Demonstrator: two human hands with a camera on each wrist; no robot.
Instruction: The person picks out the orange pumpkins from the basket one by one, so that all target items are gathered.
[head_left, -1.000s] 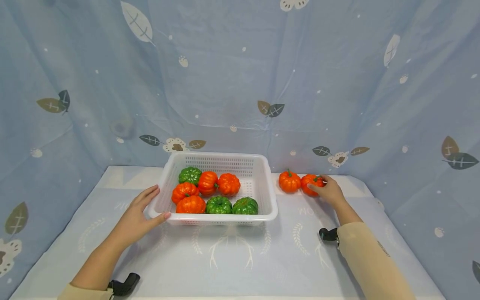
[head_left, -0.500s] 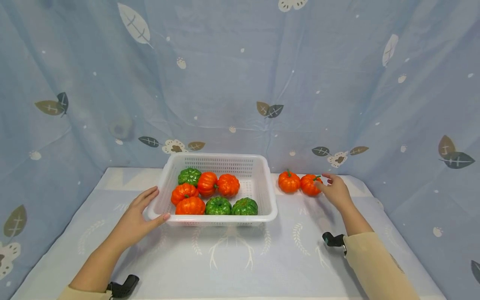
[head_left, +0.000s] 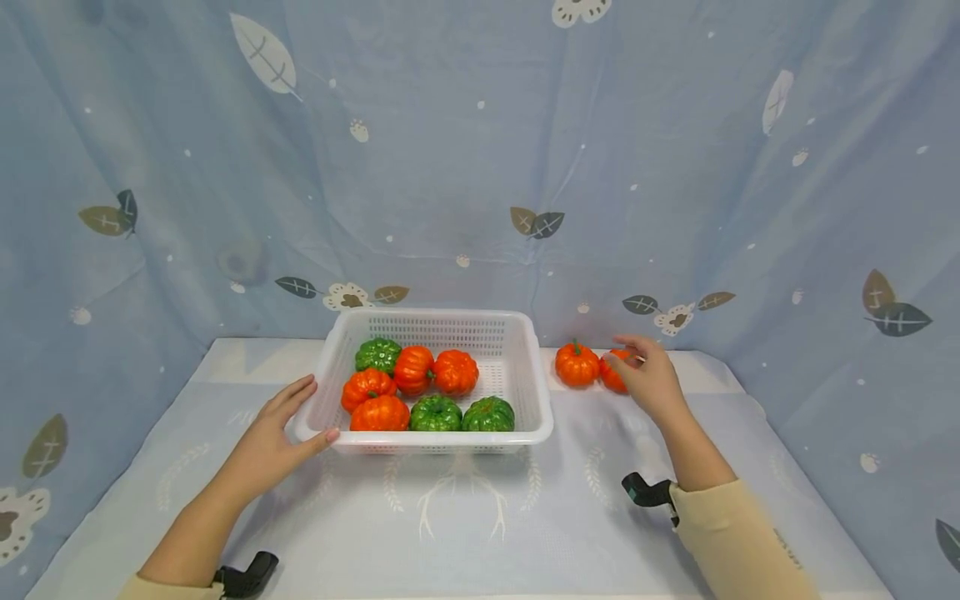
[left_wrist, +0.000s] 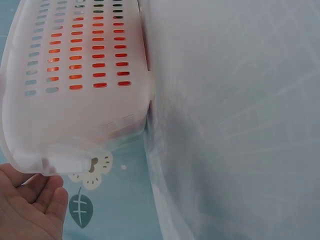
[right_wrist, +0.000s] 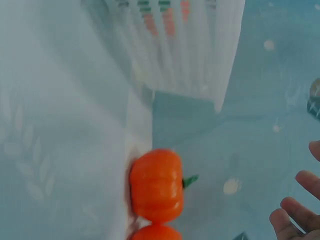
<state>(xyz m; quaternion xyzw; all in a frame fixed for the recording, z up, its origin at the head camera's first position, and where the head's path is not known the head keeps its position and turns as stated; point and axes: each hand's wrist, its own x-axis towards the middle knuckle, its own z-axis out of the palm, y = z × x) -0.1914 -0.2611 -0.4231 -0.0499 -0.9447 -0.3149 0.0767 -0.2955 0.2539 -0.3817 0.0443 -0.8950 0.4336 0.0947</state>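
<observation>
A white plastic basket [head_left: 442,437] holds several small orange pumpkins [head_left: 456,372] and three green ones [head_left: 489,414]. My left hand [head_left: 273,442] rests at the basket's left end, thumb and fingers spread along the rim; the left wrist view has its fingers [left_wrist: 47,192] right beside the rim corner. To the right of the basket, two more orange pumpkins sit side by side: a left one [head_left: 577,365] and a right one [head_left: 612,381]. My right hand [head_left: 652,383] hovers over the right one, partly hiding it, with its fingers apart and nothing gripped.
A pale printed cloth [head_left: 465,533] covers the table. Blue patterned curtain [head_left: 450,167] rises close behind the basket and the loose pumpkins, and along both sides. Black wrist-camera mounts [head_left: 647,490] stick out from both wrists.
My right hand first drew back right from the right pumpkin, then came left over it, covering more of it. The left hand and the basket have stayed put.
</observation>
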